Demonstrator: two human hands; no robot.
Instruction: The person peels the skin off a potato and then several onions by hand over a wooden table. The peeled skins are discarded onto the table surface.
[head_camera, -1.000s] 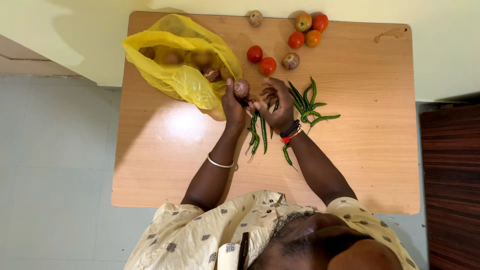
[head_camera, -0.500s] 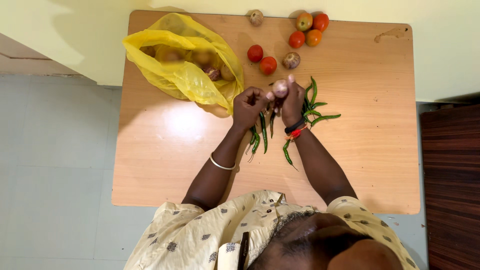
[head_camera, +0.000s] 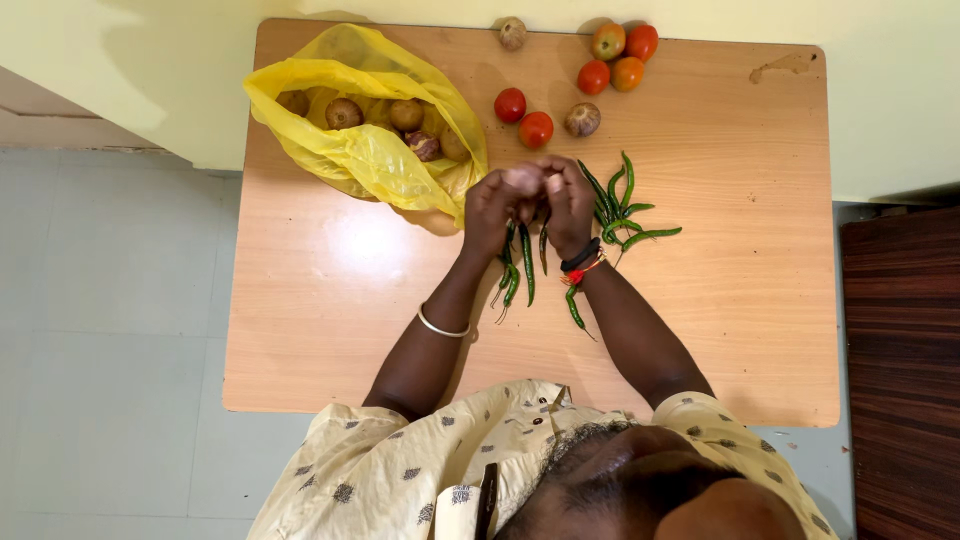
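Observation:
My left hand (head_camera: 498, 205) and my right hand (head_camera: 570, 200) are pressed together over the middle of a wooden table (head_camera: 750, 300), fingers curled around a small brown round fruit that they almost entirely hide. Green chillies (head_camera: 625, 205) lie scattered right of my right hand, and more chillies (head_camera: 527, 265) lie just below my wrists. An open yellow plastic bag (head_camera: 370, 160) sits to the left of my left hand, with several brown round fruits (head_camera: 343, 112) inside it.
Two red tomatoes (head_camera: 522, 116) and a loose brown fruit (head_camera: 582, 119) lie just beyond my hands. More tomatoes (head_camera: 620, 55) and another brown fruit (head_camera: 512, 33) sit at the far edge. A dark wooden cabinet (head_camera: 900, 370) stands to the right, and grey floor tiles (head_camera: 100, 350) lie to the left.
The brown fruit went from my left hand by the bag to my right hand. Both hands have since closed together around it above the chillies.

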